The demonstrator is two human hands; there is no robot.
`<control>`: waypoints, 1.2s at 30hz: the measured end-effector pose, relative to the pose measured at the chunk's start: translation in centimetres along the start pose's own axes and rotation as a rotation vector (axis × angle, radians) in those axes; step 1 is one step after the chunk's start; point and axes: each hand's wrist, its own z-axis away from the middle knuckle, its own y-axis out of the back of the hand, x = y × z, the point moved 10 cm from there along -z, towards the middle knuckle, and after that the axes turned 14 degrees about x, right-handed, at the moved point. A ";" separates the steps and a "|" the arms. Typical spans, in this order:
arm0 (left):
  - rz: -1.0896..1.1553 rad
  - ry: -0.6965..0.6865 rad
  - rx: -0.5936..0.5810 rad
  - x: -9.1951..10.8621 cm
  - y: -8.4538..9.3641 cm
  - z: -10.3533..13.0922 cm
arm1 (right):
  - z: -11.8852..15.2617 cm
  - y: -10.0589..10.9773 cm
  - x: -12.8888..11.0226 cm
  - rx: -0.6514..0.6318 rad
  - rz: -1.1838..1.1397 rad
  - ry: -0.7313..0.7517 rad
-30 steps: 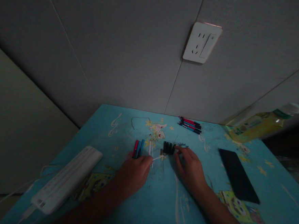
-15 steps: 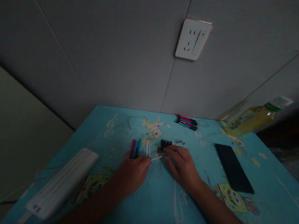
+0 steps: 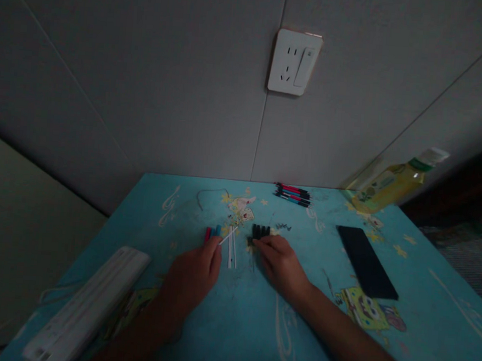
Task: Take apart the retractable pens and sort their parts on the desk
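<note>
Grey wall panels (image 3: 129, 68) fill the upper frame above a blue tabletop (image 3: 230, 328). Near lower centre, the left hand (image 3: 193, 270) pinches a thin white rod (image 3: 229, 234) beside loose white rods (image 3: 230, 254). Just right, the right hand (image 3: 282, 260) meets upright-looking black tubes (image 3: 261, 231); whether its fingertips grip anything, I cannot tell.

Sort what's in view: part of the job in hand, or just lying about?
Job, by the look of it:
left hand, holding a white rod
loose rods
right hand, at black tubes
coloured tubes
grey bits
pens, probably

Lying about, likely:
power strip
black slab
bottle
</note>
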 end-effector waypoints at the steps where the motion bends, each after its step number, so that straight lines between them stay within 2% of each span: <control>1: -0.012 0.016 -0.002 -0.1 0.0 0.0 | 0.0 -0.5 -0.5 -0.019 0.035 0.031; 5: 0.030 0.072 0.002 -0.4 -0.2 0.2 | -0.4 -2.1 -2.1 -0.064 0.167 0.129; 10: 0.203 0.006 0.000 0.1 -0.6 0.3 | -0.7 -3.3 -2.7 -0.118 0.284 0.184; 14: 0.279 -0.013 -0.007 0.6 -0.8 0.4 | -0.8 -2.8 -3.3 -0.085 0.319 0.212; 18: 0.376 -0.044 -0.001 2.0 -0.3 0.5 | -0.2 -2.2 -4.6 -0.066 0.244 0.258; 21: 0.425 -0.035 0.020 2.6 0.2 0.6 | 0.0 -2.0 -4.8 -0.066 0.196 0.240; 25: 0.523 -0.043 -0.041 3.9 0.2 1.1 | -0.3 -1.6 -4.6 -0.027 0.129 0.175; 29: 0.585 -0.116 -0.072 5.5 0.4 1.8 | -0.4 -1.4 -4.0 -0.013 0.074 0.140; 33: 0.453 -0.228 -0.081 6.5 0.6 2.3 | -0.8 0.1 -1.3 0.060 0.120 0.054; 36: 0.302 -0.297 -0.088 6.7 0.6 2.4 | -0.7 0.8 0.4 0.051 0.165 0.018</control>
